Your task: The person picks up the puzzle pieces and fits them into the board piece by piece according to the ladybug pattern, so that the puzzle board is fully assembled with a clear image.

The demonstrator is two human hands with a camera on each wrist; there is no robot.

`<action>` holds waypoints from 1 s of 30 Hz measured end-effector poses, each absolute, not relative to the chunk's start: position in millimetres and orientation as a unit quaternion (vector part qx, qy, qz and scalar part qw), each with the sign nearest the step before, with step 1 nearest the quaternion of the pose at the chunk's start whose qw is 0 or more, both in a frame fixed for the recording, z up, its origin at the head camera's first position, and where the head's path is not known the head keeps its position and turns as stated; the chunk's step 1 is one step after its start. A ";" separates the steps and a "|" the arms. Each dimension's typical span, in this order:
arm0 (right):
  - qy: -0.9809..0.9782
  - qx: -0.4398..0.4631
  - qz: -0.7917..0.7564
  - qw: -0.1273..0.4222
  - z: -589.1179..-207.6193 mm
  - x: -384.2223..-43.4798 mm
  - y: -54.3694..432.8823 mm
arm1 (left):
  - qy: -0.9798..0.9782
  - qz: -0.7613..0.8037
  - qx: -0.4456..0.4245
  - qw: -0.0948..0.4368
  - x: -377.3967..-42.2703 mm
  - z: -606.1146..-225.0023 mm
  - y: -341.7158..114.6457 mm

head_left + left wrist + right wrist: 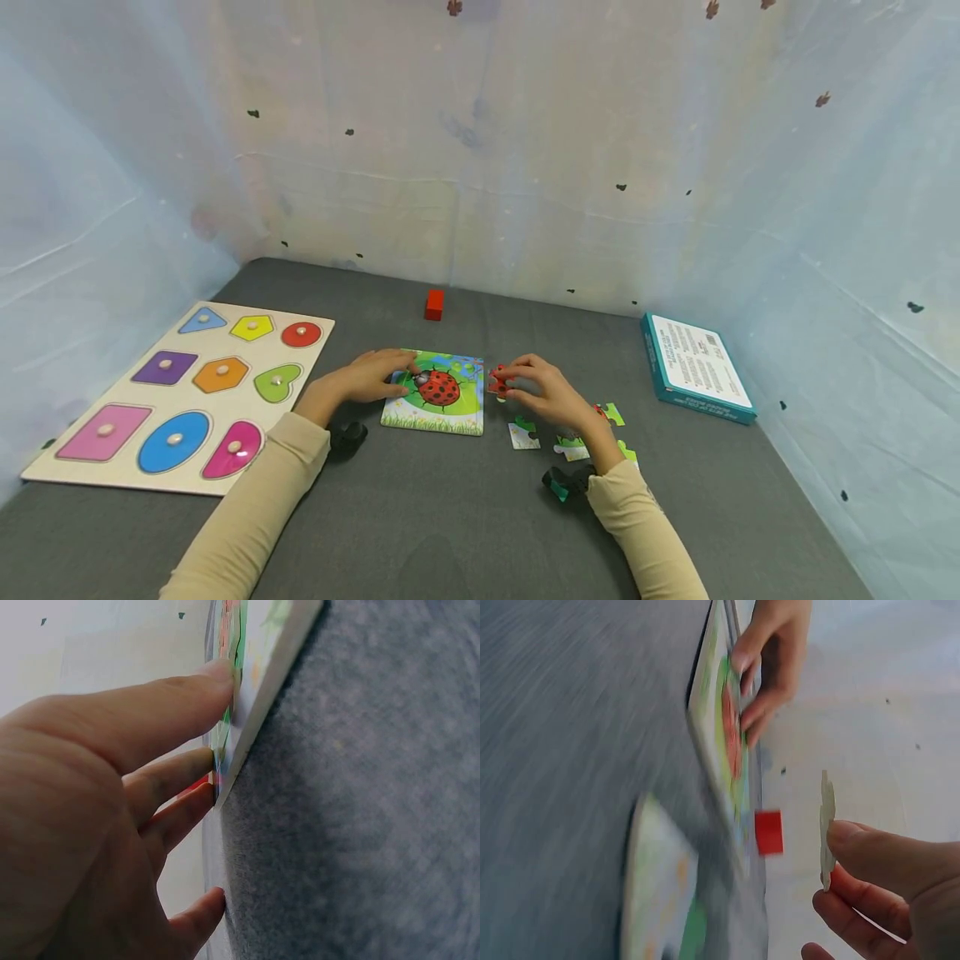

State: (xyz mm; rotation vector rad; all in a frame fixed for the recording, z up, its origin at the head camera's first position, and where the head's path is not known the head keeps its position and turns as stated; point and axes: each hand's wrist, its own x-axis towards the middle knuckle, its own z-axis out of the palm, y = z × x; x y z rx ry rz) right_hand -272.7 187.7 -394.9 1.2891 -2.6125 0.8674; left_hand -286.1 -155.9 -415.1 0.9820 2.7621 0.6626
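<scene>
A square ladybug jigsaw board [438, 422] lies at the middle of the dark table. My left hand [369, 377] rests on its left side; the left wrist view shows the thumb [180, 697] and fingers fairly straight against the board's edge [259, 720]. To the right of the board, my right hand [551, 393] pinches a red jigsaw piece [496, 382] between thumb and fingers. The right wrist view shows this piece edge-on, raised off the table. A loose white-and-green piece [525, 437] lies just below that hand, and more pieces are partly hidden under the right forearm.
A wooden shape board [255, 432] with knobbed shapes lies at the left. Behind the jigsaw stands a red block [434, 305]. At the right is a teal-and-white box [701, 362]. Loose pieces [615, 414] lie beside the right forearm. Pale sheeting surrounds the table.
</scene>
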 end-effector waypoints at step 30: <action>-0.850 0.466 0.243 0.036 -419.4 -287.5 105.1 | 0.911 0.236 0.332 0.065 -289.6 -419.7 -154.2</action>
